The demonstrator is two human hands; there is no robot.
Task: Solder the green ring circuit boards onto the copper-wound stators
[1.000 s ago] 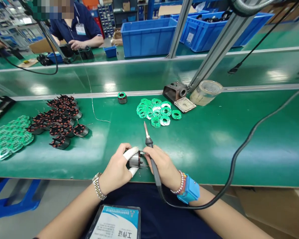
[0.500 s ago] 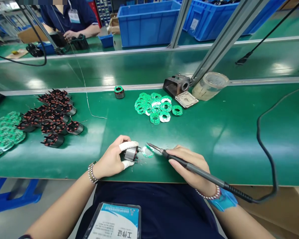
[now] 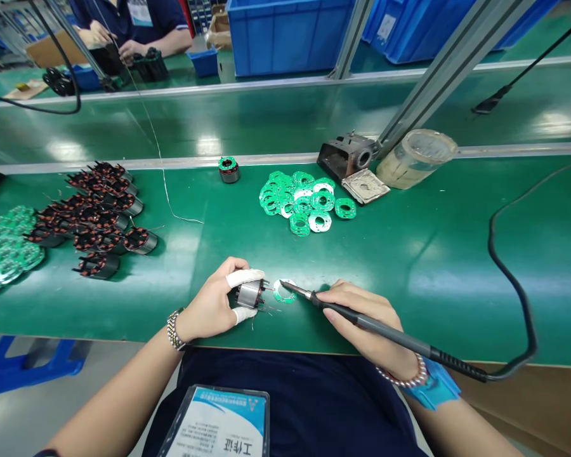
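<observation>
Near the front edge of the green bench, my left hand (image 3: 219,299) grips a motor stator (image 3: 250,294) on its side between covered fingertips, its wires pointing right. Just right of it a green and white ring board (image 3: 284,292) lies on the bench. My right hand (image 3: 364,317) is closed around a soldering iron (image 3: 385,328), whose tip is over the ring's upper part; whether it touches cannot be made out.
Wound stators (image 3: 99,216) and green boards (image 3: 9,247) are piled at the left. Ring boards (image 3: 299,197) lie mid-bench, beside an iron stand (image 3: 345,157) and a plastic jar (image 3: 416,158). One stator (image 3: 228,170) stands behind. A person (image 3: 137,32) works across the bench.
The iron's tip has shifted slightly down and right over the ring. The camera view has moved a little. Across the bench, the person's hands have moved.
</observation>
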